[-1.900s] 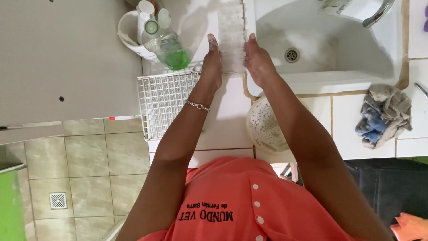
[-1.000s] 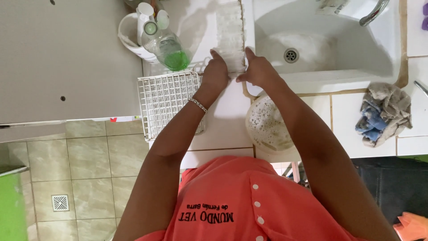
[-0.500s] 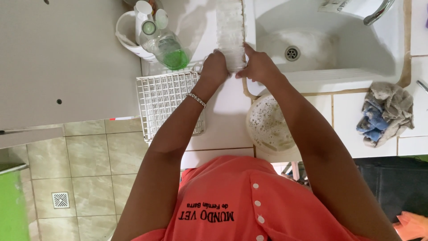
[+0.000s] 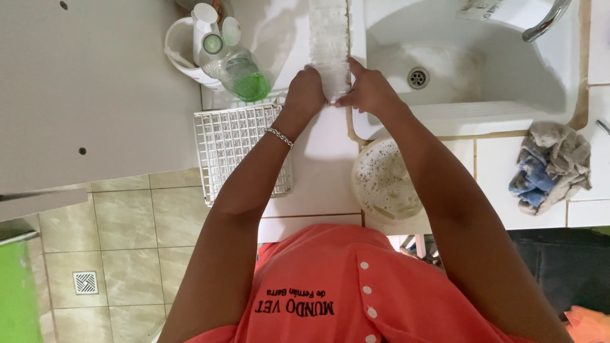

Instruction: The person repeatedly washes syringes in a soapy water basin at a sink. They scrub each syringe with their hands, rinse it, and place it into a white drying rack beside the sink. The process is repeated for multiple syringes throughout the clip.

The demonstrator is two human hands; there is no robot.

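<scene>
Where the head view looks straight down, both hands meet at the near end of a long white ribbed strip [image 4: 329, 44] lying on the white tabletop [image 4: 318, 171] beside the sink [image 4: 483, 70]. The left hand [image 4: 305, 94] is curled shut on the strip's left edge, the right hand [image 4: 367, 92] pinches its right edge — the fingertips are partly hidden beneath it. The strip's far end is cut off by the top of the frame, so what it is stays hard to make out. Left of it stand a clear bottle of green liquid [image 4: 240, 71] and a white wire rack [image 4: 238, 152]; a sudsy bowl [image 4: 387, 187] sits half hidden under the right forearm, and a crumpled rag [image 4: 551, 166] lies well to the right.
</scene>
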